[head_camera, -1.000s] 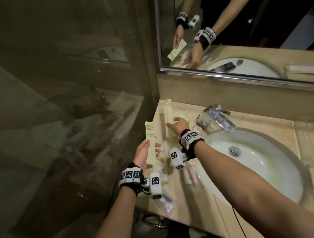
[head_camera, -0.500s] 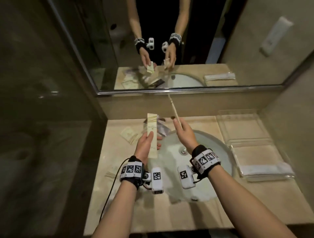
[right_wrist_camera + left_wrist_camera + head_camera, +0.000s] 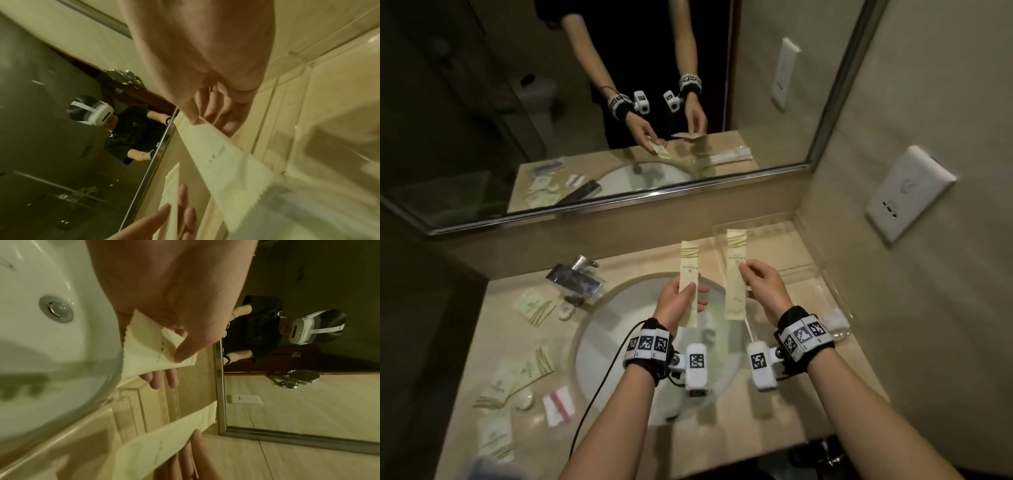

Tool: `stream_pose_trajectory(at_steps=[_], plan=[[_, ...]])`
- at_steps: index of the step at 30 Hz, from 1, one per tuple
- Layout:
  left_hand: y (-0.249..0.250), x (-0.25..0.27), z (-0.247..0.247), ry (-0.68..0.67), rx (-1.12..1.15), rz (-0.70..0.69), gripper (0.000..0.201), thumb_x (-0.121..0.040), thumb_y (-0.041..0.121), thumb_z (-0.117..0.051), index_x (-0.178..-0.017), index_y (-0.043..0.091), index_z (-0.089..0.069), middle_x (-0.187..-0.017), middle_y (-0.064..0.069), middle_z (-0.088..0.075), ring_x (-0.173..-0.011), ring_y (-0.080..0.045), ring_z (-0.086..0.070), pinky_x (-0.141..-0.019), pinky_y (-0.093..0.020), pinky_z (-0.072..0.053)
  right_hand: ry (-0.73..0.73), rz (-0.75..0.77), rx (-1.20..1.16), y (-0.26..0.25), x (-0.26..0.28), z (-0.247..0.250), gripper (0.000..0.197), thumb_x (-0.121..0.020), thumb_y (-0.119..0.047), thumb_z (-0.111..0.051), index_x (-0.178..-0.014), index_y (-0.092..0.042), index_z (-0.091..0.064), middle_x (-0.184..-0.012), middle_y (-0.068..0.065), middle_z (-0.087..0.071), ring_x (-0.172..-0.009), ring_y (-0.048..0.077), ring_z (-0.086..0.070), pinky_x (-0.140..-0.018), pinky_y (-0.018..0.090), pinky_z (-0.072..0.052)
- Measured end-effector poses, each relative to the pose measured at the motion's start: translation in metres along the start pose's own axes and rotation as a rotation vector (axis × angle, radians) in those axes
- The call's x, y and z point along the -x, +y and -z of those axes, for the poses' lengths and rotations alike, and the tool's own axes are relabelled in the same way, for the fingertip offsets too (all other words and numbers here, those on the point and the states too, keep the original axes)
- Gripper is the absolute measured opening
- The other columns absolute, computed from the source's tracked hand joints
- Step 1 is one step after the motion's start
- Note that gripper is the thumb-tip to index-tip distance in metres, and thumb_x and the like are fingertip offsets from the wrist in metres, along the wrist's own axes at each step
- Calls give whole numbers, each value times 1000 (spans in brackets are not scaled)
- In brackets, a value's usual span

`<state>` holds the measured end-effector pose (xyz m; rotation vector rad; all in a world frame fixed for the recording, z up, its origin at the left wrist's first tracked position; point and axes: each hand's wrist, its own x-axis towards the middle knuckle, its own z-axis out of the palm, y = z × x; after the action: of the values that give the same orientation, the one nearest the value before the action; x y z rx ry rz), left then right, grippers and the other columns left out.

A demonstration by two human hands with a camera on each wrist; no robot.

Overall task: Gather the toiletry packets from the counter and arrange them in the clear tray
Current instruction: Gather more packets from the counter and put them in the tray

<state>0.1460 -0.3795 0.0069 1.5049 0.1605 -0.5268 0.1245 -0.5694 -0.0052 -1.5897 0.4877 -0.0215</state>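
My left hand [image 3: 681, 301] pinches a long cream toiletry packet [image 3: 689, 270] between thumb and fingers over the white sink [image 3: 619, 329]; the same left-hand packet [image 3: 148, 353] shows in the left wrist view. My right hand [image 3: 760, 284] pinches a second long cream packet [image 3: 736, 274] at the sink's right rim, its top end over the near-left corner of the clear tray [image 3: 808, 274]. In the right wrist view that packet [image 3: 226, 162] runs down from my thumb. Several more packets [image 3: 517, 377] lie on the counter left of the sink.
A chrome tap [image 3: 577, 279] stands at the sink's back left. A folded white item [image 3: 834, 317] lies in the tray's near end. A mirror [image 3: 619, 102] runs along the back wall, and a white socket plate [image 3: 907, 192] sits on the right wall.
My view and both hands swung from the counter's left end to the right, over the sink. The right hand lifted a long packet off the counter and carried it to the tray's edge.
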Motion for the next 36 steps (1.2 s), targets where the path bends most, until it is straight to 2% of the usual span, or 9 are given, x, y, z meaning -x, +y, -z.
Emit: stream_pose_trajectory(at_steps=[5, 8, 11, 16, 19, 24, 30, 33, 36], plan=[[-13, -10, -49, -10, -7, 37, 26, -96, 6, -47, -120, 0, -55, -98, -13, -72, -74, -22, -66, -62, -29, -54, 60, -106, 20, 17, -12, 62, 4, -92, -16, -63, -95, -18, -66, -96, 8, -71, -82, 18, -65, -74, 28, -54], [-20, -12, -67, -6, -10, 59, 28, -96, 3, -47, -123, -2, -53, -95, -11, -72, -73, -20, -67, -61, -28, -56, 131, -158, 59, 34, -21, 88, 9, -89, -21, -66, -97, -17, -68, -103, 9, -73, -90, 21, -68, -86, 37, -57], [-24, -11, -78, -4, -4, 71, 28, -96, 1, -45, -123, 0, -53, -91, -8, -70, -73, -20, -65, -64, -27, -58, 162, -163, 143, 48, -22, 102, 17, -87, -27, -65, -101, -20, -71, -96, 3, -75, -94, 24, -70, -91, 41, -56], [-32, -13, -81, 0, -6, 93, 25, -97, 1, -45, -120, 3, -53, -92, -11, -68, -73, -22, -63, -62, -26, -57, 115, -92, 485, 52, -26, 108, 17, -91, -12, -61, -105, -18, -69, -92, 1, -66, -85, 18, -60, -73, 22, -42], [-40, -18, -73, 16, -5, 119, 22, -96, 2, -46, -117, 5, -53, -92, -12, -69, -72, -21, -64, -61, -25, -58, 38, -69, 707, 56, -40, 102, 16, -92, -9, -57, -98, -22, -66, -90, -1, -66, -83, 17, -62, -68, 27, -49], [-54, -25, -58, 35, 14, 161, 20, -97, 3, -46, -115, 6, -53, -92, -13, -69, -71, -21, -64, -57, -24, -56, -46, -11, 980, 68, -62, 88, 22, -90, -11, -57, -83, -31, -64, -95, 5, -70, -89, 25, -65, -78, 34, -55], [-68, -28, -46, 29, 31, 199, 15, -97, 4, -47, -109, 8, -55, -92, -11, -70, -71, -20, -64, -56, -23, -55, -53, -63, 927, 81, -72, 75, 21, -91, -10, -58, -92, -27, -72, -104, 5, -71, -92, 23, -65, -80, 30, -53], [-72, -31, -44, 33, 52, 211, 15, -97, 4, -47, -109, 7, -55, -91, -10, -70, -69, -20, -63, -55, -23, -56, -43, -43, 787, 76, -70, 80, 19, -92, -12, -59, -104, -18, -74, -104, 0, -70, -97, 16, -64, -79, 19, -45], [-72, -36, -44, 38, 50, 208, 12, -96, 5, -48, -103, 10, -57, -93, -10, -70, -70, -19, -64, -60, -25, -56, 172, -28, 445, 68, -61, 89, 18, -86, -9, -62, -99, -14, -74, -91, -4, -70, -82, 5, -62, -72, 5, -43]])
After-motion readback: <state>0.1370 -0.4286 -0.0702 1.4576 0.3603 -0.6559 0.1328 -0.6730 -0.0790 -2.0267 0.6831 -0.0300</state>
